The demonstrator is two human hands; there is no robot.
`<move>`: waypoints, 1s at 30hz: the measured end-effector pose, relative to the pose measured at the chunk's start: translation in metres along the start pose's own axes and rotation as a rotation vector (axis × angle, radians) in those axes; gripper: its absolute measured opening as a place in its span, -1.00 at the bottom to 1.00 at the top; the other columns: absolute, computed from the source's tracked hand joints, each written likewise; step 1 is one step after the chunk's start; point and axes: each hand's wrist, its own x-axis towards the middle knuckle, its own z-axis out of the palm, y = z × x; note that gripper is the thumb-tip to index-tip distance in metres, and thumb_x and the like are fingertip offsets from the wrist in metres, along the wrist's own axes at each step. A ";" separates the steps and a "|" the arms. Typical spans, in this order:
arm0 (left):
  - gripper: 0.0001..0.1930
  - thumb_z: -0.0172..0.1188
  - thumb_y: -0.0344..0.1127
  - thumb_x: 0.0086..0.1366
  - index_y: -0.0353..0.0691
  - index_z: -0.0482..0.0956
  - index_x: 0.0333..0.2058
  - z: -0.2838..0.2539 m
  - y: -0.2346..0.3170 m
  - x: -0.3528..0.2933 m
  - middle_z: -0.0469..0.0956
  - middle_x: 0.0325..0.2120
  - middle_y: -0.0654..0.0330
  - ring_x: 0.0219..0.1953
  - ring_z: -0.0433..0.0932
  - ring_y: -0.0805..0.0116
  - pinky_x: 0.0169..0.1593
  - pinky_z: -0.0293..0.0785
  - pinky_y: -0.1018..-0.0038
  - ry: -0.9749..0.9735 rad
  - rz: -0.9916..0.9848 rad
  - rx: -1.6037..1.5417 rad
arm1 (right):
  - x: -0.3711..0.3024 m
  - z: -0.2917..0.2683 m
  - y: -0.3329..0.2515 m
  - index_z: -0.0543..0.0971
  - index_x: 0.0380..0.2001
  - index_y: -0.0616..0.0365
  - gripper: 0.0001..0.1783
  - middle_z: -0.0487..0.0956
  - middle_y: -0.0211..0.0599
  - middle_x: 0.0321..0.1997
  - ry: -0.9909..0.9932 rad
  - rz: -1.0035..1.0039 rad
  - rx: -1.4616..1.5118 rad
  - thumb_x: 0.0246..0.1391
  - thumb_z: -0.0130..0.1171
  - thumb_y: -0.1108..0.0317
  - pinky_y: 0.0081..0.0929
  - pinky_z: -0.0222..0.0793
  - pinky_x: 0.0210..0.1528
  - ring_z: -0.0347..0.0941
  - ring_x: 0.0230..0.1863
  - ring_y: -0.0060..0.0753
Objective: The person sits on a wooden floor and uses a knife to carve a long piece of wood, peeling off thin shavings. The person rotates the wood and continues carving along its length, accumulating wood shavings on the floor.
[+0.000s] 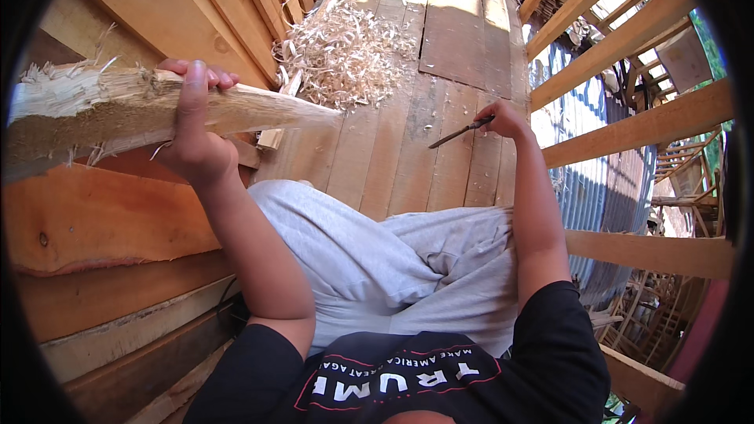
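My left hand (pixel 198 129) is closed around a long, pale, rough-hewn piece of wood (pixel 102 106), its thumb over the top. The piece lies across the left side at about chest height. It tapers to a smooth point toward the middle, while its left end is splintered and frayed. Over the floor to the right, my right hand (pixel 505 120) grips a thin knife (pixel 457 134) with a narrow dark blade. The blade points left and toward me, apart from the wood. The knife's handle is mostly hidden in my fingers.
A heap of curled wood shavings (pixel 345 55) lies on the plank floor (pixel 393 165) ahead. A board wall (pixel 118 224) stands close on the left. Along the right runs an open slatted railing (pixel 636 129), with corrugated metal sheets (pixel 585 180) beyond it. My legs (pixel 338 243) are bent before me.
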 end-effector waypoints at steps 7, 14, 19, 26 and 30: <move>-0.85 0.19 -0.44 0.17 -0.22 0.41 -0.30 0.001 0.003 -0.002 0.37 -0.52 0.20 -0.45 0.42 0.33 -0.25 0.46 0.30 -0.007 0.013 0.031 | -0.008 0.003 -0.042 0.68 -0.16 0.07 -0.68 0.68 -0.26 -0.32 0.394 0.006 0.079 -0.06 0.39 0.35 -0.46 0.42 -0.16 0.54 -0.29 -0.42; -0.86 0.17 -0.48 0.16 -0.23 0.40 -0.31 -0.006 0.016 0.001 0.37 -0.54 0.20 -0.45 0.41 0.35 -0.27 0.46 0.30 0.017 0.035 0.040 | 0.002 0.059 -0.108 0.65 -0.10 0.06 -0.65 0.68 -0.29 -0.28 -0.082 -0.332 0.126 -0.03 0.30 0.51 -0.47 0.43 -0.16 0.53 -0.26 -0.51; -0.87 0.15 -0.50 0.17 -0.23 0.40 -0.31 -0.009 0.026 0.004 0.37 -0.54 0.19 -0.45 0.40 0.35 -0.26 0.45 0.30 0.043 0.068 0.052 | 0.000 0.112 -0.144 0.64 -0.12 0.12 -0.67 0.66 -0.19 -0.26 -0.209 -0.526 0.109 -0.03 0.26 0.51 -0.40 0.45 -0.19 0.57 -0.29 -0.31; -0.86 0.15 -0.50 0.16 -0.23 0.39 -0.31 -0.011 0.026 0.006 0.38 -0.53 0.19 -0.45 0.39 0.36 -0.25 0.45 0.30 0.073 0.069 0.068 | 0.001 0.140 -0.153 0.63 -0.21 0.21 -0.76 0.61 -0.06 -0.27 0.338 -0.415 0.086 0.00 0.22 0.49 -0.23 0.43 -0.12 0.54 -0.19 0.00; -0.86 0.15 -0.49 0.16 -0.23 0.39 -0.30 -0.014 0.028 0.005 0.38 -0.53 0.19 -0.46 0.38 0.37 -0.25 0.45 0.29 0.105 0.084 0.075 | -0.007 0.128 -0.163 0.61 -0.20 0.25 -0.78 0.60 -0.03 -0.24 0.049 -0.502 0.102 0.03 0.18 0.51 -0.21 0.43 -0.11 0.53 -0.17 0.07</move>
